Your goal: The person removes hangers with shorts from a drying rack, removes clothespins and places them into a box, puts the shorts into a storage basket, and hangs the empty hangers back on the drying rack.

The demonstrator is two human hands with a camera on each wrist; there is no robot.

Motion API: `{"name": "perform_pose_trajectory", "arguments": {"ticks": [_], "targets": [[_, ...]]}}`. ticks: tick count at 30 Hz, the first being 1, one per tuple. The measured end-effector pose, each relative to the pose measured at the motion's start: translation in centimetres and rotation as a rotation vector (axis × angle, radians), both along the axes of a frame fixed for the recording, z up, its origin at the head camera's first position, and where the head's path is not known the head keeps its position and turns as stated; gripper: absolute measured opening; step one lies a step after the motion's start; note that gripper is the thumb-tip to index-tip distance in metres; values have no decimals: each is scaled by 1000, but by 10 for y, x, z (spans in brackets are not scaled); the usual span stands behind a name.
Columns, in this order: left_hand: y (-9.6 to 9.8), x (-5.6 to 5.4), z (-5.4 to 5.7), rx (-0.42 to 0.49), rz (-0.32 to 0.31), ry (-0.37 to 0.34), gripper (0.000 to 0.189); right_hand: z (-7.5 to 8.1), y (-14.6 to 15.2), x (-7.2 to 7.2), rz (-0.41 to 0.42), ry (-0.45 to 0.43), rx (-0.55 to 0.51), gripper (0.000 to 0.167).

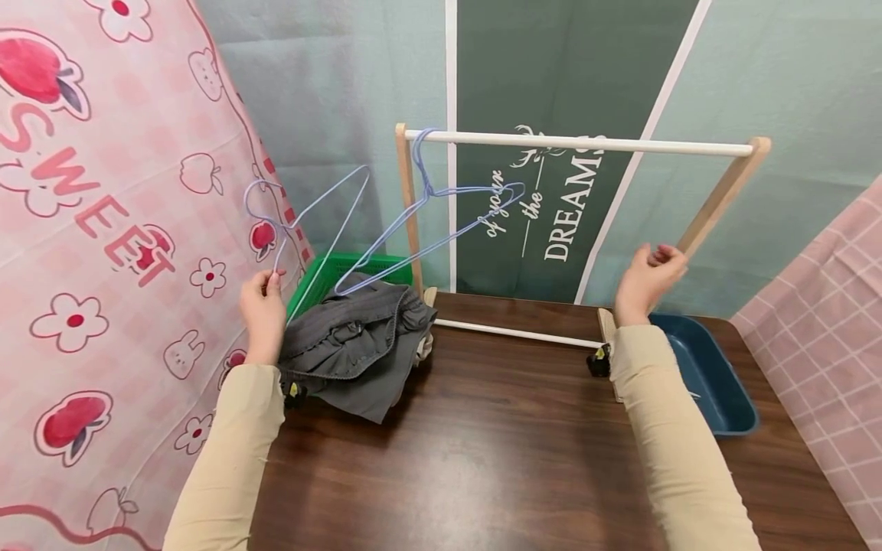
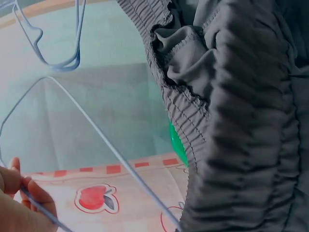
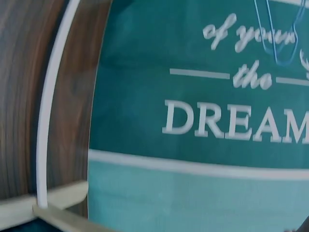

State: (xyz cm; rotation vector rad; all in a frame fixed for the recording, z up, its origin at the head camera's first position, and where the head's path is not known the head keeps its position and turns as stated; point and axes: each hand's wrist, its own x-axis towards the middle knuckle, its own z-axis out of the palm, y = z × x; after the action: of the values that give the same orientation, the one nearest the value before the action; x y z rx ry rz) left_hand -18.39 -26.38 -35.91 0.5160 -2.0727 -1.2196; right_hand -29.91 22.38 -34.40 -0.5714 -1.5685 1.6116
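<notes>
My left hand point(image 1: 263, 310) pinches a thin blue wire hanger point(image 1: 335, 186) by one side, beside the green basket. The hanger's hook points up and left, and its lower wire runs down to a grey garment point(image 1: 354, 348) with a gathered elastic waistband. In the left wrist view, that waistband point(image 2: 241, 121) fills the right side. Over the basket, blue hangers point(image 1: 427, 200) hang from the white top rail point(image 1: 579, 142) of a wooden rack. My right hand point(image 1: 651, 279) is at the rack's right post point(image 1: 723, 195), fingers loosely bent, no object visible in them.
The grey garment lies heaped over the green basket point(image 1: 331, 264) at the left. Behind my right forearm stands a dark blue tub point(image 1: 720, 375). A low white bar point(image 1: 517, 334) joins the rack's feet on the brown table point(image 1: 441, 459). Printed cloths hang around the sides.
</notes>
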Motion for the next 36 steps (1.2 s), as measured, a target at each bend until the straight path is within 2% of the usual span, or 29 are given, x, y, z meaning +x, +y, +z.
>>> {"name": "perform_pose_trajectory", "arguments": {"ticks": [4,7,10,13,15,19,23,28,33,36], "targets": [[4,-1,-1,-8,32,99,25,5,16,-3,-111,21,-8,23],[7,-1,-1,4,50,174,25,5,27,-4,-119,-45,14,26],[11,0,1,8,63,248,26,5,37,-4,-43,-120,22,30],[14,1,4,0,70,319,30,3,45,-2,60,-141,-8,16],[16,1,7,-8,74,359,33,3,49,-2,97,-144,-25,11],[19,1,14,-12,103,432,34,3,53,0,118,-154,-38,15],[24,2,22,30,155,485,31,4,54,0,128,-164,-45,10],[31,2,29,56,191,500,28,6,56,1,136,-157,-64,8],[40,2,32,43,154,519,29,7,57,2,141,-170,-60,7],[47,3,32,8,101,534,29,6,57,1,139,-186,-51,9]]}}
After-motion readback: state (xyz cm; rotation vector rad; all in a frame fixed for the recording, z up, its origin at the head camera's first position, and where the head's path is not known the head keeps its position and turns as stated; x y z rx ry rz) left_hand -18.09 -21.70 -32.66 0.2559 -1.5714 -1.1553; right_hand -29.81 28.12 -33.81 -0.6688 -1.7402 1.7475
